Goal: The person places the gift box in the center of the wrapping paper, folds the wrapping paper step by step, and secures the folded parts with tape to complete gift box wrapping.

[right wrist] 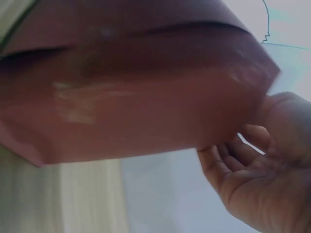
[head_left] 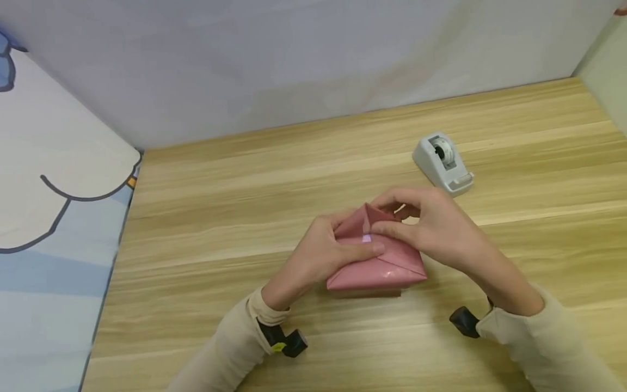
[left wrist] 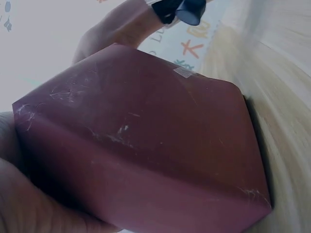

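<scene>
A package wrapped in glossy pink paper (head_left: 377, 277) is held just above the wooden table, its folded end tapering to a point. My left hand (head_left: 318, 256) grips its left side, thumb across the upper face. At the right of that folded end, my right hand (head_left: 441, 226) pinches the paper between thumb and fingers. A small shiny piece of tape (head_left: 366, 238) lies on the fold between the two thumbs. The left wrist view has the package's creased broad side (left wrist: 146, 126) filling the middle. In the right wrist view, fingers (right wrist: 216, 165) curl at the paper's edge.
A grey tape dispenser (head_left: 443, 163) with a roll of clear tape stands behind my right hand. The wooden table (head_left: 210, 218) meets a pale wall covering (head_left: 294, 60) at the back. A cartoon-printed sheet (head_left: 54, 218) borders its left edge.
</scene>
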### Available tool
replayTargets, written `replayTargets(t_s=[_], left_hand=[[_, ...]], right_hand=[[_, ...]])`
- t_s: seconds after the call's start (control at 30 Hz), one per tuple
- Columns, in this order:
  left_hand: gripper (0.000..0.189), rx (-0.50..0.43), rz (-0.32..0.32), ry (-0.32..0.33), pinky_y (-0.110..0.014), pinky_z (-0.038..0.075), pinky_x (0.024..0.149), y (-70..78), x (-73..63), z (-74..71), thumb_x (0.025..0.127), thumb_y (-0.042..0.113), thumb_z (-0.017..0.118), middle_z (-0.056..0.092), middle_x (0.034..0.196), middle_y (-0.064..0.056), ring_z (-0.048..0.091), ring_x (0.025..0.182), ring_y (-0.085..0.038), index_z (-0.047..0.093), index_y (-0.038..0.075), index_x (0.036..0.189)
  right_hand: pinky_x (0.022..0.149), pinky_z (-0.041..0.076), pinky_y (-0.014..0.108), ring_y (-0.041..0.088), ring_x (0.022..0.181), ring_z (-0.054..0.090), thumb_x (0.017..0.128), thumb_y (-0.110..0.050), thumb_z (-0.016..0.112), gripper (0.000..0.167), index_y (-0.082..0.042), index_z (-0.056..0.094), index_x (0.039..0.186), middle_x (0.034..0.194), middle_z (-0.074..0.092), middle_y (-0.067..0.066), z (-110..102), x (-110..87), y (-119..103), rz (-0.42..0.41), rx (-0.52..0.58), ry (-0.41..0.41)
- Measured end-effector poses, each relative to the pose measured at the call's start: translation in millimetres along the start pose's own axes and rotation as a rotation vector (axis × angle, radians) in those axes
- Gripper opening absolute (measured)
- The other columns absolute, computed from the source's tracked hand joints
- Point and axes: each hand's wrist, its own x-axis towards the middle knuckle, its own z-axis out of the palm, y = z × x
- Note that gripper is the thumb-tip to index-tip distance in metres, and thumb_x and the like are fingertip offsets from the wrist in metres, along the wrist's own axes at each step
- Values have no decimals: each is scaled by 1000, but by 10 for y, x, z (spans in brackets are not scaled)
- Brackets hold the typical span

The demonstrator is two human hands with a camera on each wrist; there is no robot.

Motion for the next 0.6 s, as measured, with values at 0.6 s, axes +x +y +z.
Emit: replayTargets(t_s=[0.6], left_hand=[[32, 74, 149, -19, -27, 56, 102, -24, -62, -111, 99, 8, 67, 73, 131, -9, 70, 123, -16, 72, 5, 131]], right_hand=[[79, 52, 14, 4, 81, 62, 77, 10, 85, 30, -14, 79, 94, 84, 70, -6, 229, -153, 184, -356, 4, 295]])
